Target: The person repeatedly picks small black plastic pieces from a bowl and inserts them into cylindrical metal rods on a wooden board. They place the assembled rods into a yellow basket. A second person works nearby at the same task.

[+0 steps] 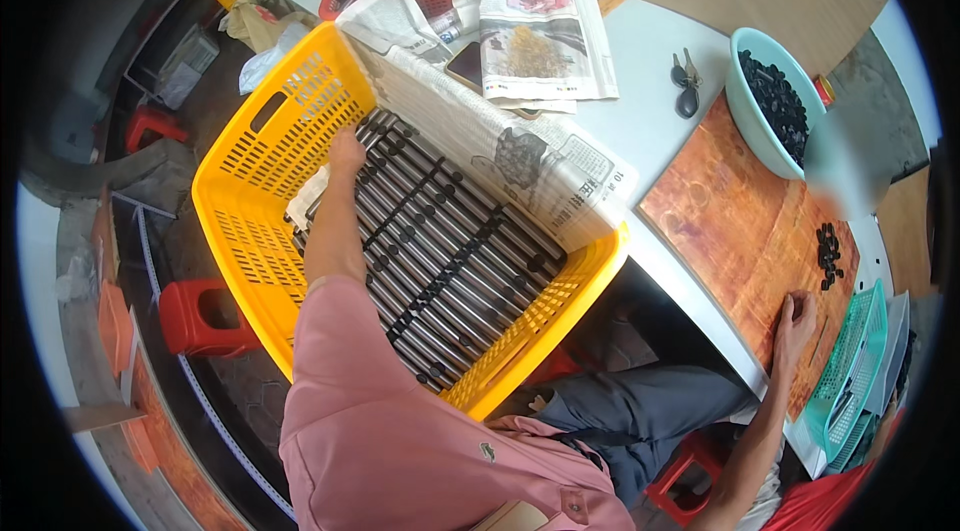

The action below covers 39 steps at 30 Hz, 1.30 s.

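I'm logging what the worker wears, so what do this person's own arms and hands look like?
The left hand and right hand are bare, with no gloves. A pink short sleeve covers the left upper arm; both forearms are uncovered. No watch or rings are visible.

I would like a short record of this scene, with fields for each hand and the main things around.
left hand: reaching into the yellow crate, on the metal rods
right hand: resting flat on the brown board
near right hand: small black parts
bowl: pale blue, holds black parts
crate lining: newspaper
keys: on the white table
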### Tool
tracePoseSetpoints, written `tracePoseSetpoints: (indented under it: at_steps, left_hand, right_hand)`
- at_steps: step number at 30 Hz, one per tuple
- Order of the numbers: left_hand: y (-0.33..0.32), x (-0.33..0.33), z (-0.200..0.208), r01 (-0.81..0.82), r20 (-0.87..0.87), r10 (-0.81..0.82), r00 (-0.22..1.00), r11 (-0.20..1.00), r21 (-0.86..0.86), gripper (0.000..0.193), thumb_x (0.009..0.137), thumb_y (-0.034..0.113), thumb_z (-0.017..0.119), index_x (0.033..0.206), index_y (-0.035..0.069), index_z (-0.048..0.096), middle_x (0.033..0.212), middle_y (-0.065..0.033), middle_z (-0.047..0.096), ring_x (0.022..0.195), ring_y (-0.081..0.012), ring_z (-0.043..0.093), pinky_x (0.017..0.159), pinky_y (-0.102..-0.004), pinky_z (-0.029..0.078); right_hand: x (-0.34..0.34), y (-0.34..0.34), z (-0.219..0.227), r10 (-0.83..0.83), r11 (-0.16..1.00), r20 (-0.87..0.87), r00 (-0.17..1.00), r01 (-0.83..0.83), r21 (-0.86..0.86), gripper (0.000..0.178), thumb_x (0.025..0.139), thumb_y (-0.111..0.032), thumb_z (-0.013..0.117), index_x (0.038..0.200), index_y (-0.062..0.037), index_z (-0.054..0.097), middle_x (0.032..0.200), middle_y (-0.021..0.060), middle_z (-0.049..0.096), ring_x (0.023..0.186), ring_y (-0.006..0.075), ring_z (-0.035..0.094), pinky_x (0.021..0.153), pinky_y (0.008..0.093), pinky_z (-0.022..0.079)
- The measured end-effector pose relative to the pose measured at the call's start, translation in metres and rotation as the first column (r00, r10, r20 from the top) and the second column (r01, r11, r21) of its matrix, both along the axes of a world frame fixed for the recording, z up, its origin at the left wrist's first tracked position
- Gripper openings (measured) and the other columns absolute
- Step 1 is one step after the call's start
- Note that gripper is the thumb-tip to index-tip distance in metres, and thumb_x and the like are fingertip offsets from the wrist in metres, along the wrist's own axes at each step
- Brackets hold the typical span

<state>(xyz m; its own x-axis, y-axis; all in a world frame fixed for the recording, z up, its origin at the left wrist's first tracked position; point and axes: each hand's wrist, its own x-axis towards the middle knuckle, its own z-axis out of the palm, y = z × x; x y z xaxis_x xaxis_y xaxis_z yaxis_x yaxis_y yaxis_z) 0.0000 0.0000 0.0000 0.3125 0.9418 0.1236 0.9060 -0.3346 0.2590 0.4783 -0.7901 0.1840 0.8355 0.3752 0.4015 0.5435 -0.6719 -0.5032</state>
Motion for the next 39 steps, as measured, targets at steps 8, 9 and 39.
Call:
tracePoseSetpoints:
  at_steps: [8,9,39]
  left_hand:
    - [-0.021,-0.007,0.027,-0.039,-0.011,0.04,0.999,0.995,0.092,0.051,0.085,0.005,0.057,0.136,0.008,0.061,0.132,-0.0189,0.061,0.125,-0.0373,0.056,0.104,-0.0481,0.046]
    - [-0.021,-0.012,0.025,-0.053,-0.016,0.055,0.998,0.993,0.105,0.051,0.085,0.006,0.057,0.136,0.008,0.06,0.132,-0.0188,0.061,0.125,-0.0371,0.056,0.104,-0.0479,0.046]
    - [-0.068,0.067,0.191,0.209,0.207,-0.526,0.825,0.625,0.752,0.038,0.103,0.007,0.051,0.141,0.003,0.058,0.143,-0.0185,0.057,0.128,-0.0385,0.055,0.106,-0.0447,0.043]
  right_hand:
    - [-0.003,0.007,-0.01,0.002,1.0,-0.019,1.0,-0.002,0.012,0.01,0.096,-0.008,0.061,0.091,0.0001,0.059,0.079,0.0052,0.052,0.07,0.0141,0.049,0.065,0.0301,0.041]
    - [-0.002,0.009,-0.01,0.007,1.0,-0.029,1.0,-0.006,0.019,0.01,0.096,-0.008,0.062,0.091,0.0002,0.059,0.079,0.0052,0.053,0.07,0.0143,0.049,0.065,0.03,0.041]
    - [-0.003,-0.073,0.075,-0.19,0.979,0.274,0.943,0.159,0.13,0.011,0.088,-0.013,0.065,0.092,-0.0042,0.07,0.091,0.0161,0.071,0.083,0.0348,0.069,0.074,0.045,0.054]
